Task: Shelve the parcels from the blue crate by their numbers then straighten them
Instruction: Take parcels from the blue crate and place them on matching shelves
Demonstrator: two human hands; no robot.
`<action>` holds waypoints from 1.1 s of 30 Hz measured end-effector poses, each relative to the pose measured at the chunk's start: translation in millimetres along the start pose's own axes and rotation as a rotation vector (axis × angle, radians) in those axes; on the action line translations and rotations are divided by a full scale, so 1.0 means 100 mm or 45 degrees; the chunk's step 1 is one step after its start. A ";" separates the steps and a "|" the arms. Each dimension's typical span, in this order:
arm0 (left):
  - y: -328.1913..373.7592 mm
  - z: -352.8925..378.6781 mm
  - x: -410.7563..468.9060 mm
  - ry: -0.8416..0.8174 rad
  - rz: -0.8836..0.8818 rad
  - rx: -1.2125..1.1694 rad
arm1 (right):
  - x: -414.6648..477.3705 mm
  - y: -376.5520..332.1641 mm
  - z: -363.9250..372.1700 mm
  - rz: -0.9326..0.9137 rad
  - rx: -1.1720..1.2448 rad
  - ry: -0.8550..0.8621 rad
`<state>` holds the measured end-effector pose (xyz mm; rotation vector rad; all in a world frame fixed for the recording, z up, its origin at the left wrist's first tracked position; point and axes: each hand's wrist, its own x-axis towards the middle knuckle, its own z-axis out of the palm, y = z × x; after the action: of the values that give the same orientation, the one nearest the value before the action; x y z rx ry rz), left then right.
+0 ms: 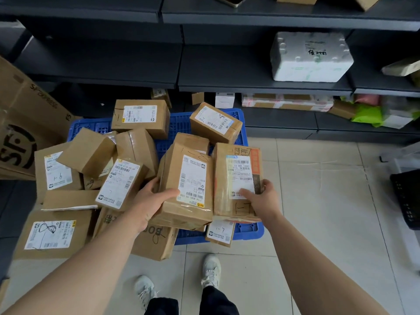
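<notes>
A blue crate (179, 126) on the floor is piled with several brown cardboard parcels bearing white labels and handwritten numbers. My left hand (152, 201) grips the near left edge of a tall labelled parcel (188, 178), thumb across its top face. Beside it, my right hand (261, 198) holds a second parcel (236, 178) with an orange-edged label and "1-7" written on it, thumb on the label, fingers round its right side. Both parcels sit side by side above the crate's front right part.
Dark grey shelves (250, 85) run across the back; a white foam box (311, 57) stands on the middle shelf, right. Bags and parcels fill the lowest shelf (295, 103). A large SF Express carton (22, 123) leans at the left. My feet (209, 269) stand on tiled floor.
</notes>
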<state>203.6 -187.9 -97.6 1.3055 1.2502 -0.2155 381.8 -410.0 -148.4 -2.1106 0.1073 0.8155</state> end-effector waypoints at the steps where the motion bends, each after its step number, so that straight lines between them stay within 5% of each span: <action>1: 0.01 -0.02 -0.02 -0.020 0.002 -0.036 | -0.02 -0.01 -0.01 -0.004 0.050 -0.001; 9: 0.11 -0.39 -0.42 0.055 0.126 -0.192 | -0.25 -0.28 0.24 -0.106 0.107 -0.108; 16: -0.11 -0.59 -0.58 0.255 0.160 -0.221 | -0.29 -0.24 0.72 -0.212 -0.243 -0.290; 28: -0.14 -0.66 -0.62 0.267 0.216 -0.352 | -0.27 -0.38 0.64 -0.315 -0.523 -0.274; 33: -0.05 -0.70 -0.66 0.243 0.239 -0.402 | -0.49 -0.64 0.70 -0.545 -0.619 -0.258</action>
<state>134.1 -166.8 -33.3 1.1774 1.2525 0.2372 330.0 -327.0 -105.8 -2.3520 -0.6905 0.8410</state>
